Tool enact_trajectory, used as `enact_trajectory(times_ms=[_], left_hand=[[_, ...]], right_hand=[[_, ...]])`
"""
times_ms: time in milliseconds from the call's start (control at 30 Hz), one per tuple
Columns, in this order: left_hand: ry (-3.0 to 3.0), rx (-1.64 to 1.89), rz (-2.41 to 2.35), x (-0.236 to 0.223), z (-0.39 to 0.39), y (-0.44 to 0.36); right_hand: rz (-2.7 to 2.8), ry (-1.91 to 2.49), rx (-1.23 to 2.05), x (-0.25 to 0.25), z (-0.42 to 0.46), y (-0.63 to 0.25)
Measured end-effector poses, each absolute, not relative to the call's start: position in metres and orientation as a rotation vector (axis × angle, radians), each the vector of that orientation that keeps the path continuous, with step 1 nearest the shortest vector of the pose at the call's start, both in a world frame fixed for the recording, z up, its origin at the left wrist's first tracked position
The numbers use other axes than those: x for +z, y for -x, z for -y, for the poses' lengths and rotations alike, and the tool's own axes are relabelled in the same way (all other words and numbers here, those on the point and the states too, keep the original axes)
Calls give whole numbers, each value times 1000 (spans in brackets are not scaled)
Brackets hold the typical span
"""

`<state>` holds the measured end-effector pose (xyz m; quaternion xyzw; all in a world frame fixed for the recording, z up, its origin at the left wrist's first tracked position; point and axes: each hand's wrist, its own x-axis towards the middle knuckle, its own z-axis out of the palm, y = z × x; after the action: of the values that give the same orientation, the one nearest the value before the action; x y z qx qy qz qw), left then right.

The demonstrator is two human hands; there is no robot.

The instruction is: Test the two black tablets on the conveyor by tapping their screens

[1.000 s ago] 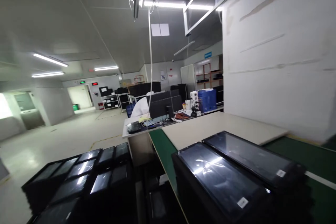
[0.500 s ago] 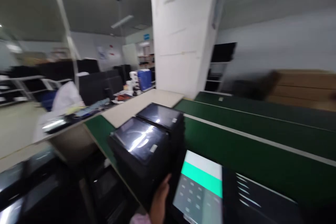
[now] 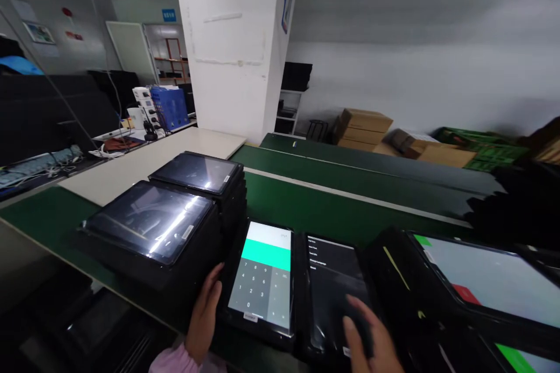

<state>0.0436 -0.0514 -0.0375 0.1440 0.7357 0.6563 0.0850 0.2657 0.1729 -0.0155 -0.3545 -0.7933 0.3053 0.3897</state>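
A tablet [image 3: 262,280] showing a calculator keypad with a bright green band lies in front of me. Along its left edge is my left hand [image 3: 205,309], fingers stretched out and not wrapped round anything; whether they touch the tablet I cannot tell. Beside it on the right lies a second tablet [image 3: 332,280] with a dark screen and a short white text menu. Over its lower right part is my right hand [image 3: 371,338], thumb and finger apart, holding nothing visible. Contact with that screen cannot be made out.
Two stacks of dark tablets, a nearer [image 3: 149,218] and a farther one [image 3: 196,172], stand on the green table [image 3: 280,192] at left. More tablets with lit screens [image 3: 494,268] are stacked at right. Behind rise a white pillar [image 3: 227,70], cardboard boxes [image 3: 363,125] and a green crate [image 3: 494,148].
The view has swung right, so the tablets appear farther left and the right-hand stacks have come in. My right hand has come into view over the menu tablet; my left stays beside the calculator tablet.
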Motion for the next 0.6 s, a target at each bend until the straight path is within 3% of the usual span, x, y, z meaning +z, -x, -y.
enact_trajectory(times_ms=[133, 233, 467, 600], left_hand=[[-839, 1813, -2360, -15, 55, -52], [-1127, 1574, -2481, 3, 53, -53], [-1462, 1108, -2534, 26, 42, -39], [-1271, 1295, -2490, 19, 44, -35]], right_hand=[[2303, 264, 512, 1, -128, -204], [2363, 107, 348, 10, -106, -161], [2385, 245, 338, 1, -127, -146], [2380, 427, 371, 0, -147, -150]])
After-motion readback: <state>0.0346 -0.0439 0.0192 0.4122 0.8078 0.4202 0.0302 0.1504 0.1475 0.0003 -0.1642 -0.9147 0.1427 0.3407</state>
